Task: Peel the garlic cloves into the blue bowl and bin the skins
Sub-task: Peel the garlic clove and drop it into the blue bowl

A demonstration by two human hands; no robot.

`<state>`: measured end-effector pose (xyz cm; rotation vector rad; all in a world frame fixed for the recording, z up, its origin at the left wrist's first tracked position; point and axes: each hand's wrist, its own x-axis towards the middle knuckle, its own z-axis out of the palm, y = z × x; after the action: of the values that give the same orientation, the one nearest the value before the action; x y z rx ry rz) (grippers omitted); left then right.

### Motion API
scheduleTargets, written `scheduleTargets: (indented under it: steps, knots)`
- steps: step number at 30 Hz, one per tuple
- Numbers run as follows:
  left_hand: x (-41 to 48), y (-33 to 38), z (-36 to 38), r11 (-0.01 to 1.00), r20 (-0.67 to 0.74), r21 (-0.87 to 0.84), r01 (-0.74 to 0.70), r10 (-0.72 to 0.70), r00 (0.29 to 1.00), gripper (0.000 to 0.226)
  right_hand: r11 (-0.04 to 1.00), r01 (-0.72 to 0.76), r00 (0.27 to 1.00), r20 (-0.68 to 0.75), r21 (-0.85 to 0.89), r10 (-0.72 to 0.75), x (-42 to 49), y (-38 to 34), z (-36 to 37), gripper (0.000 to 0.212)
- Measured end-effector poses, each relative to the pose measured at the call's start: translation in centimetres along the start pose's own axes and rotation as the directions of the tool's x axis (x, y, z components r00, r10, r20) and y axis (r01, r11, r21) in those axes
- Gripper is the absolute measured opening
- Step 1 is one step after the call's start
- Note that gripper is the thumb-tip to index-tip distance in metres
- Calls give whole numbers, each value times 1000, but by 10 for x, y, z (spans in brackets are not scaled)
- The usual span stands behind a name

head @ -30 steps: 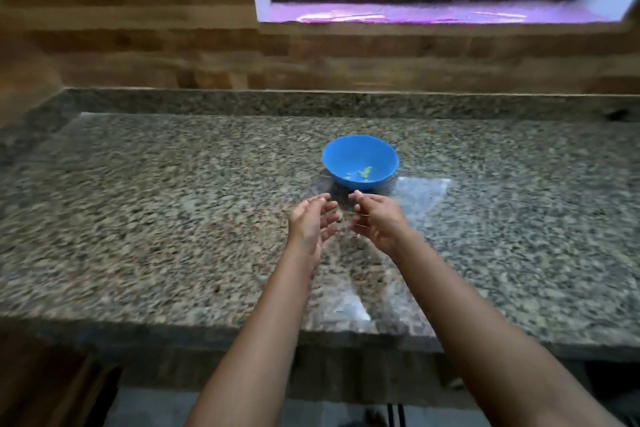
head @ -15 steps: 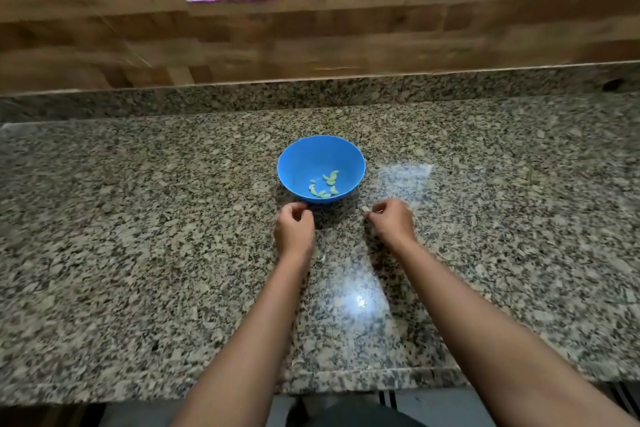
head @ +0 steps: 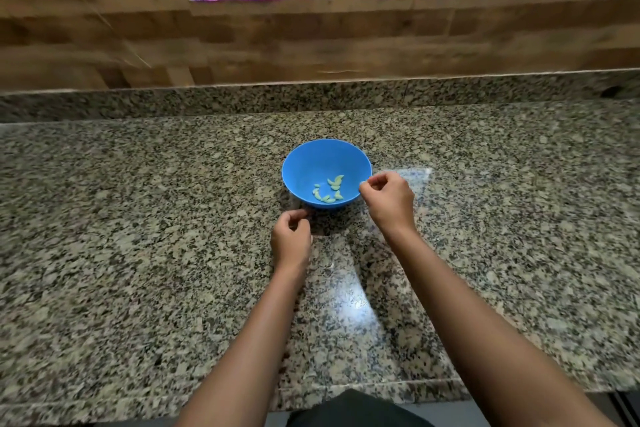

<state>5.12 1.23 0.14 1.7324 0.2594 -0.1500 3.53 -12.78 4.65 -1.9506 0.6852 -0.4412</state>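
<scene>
Garlic cloves (head: pixel 329 192), peeled and pale green, lie loose in the bottom of the blue bowl (head: pixel 311 161), which sits mid-counter (head: pixel 138 218), closer to the back edge than the front. They look light, firm and slick, apt to roll, so each is best taken by a fingertip pinch across its sides. The right hand (head: pixel 389 199) is at the bowl's right rim, fingertips drawn together; whether they pinch a clove I cannot tell. The left hand (head: pixel 291 236) sits just in front of the bowl, fingers curled, contents hidden.
</scene>
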Motion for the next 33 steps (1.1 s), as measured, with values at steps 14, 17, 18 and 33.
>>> scheduleTargets:
  steps: [14,17,18,33]
  knots:
    - [15,-13,-24,787,339,541,-296,119,933,45,996,40,994,100,82,-48,-20,-8,23,15]
    - [13,-10,-22,718,390,589,-371,150,908,32,992,-31,987,159,125,11,-39,10,28,12]
    - [12,-8,-22,726,391,572,-381,167,905,26,991,-60,983,181,121,37,-43,15,29,11]
    - [2,-10,-29,977,439,-211,40,58,897,30,831,-445,821,521,334,231,-60,15,23,10]
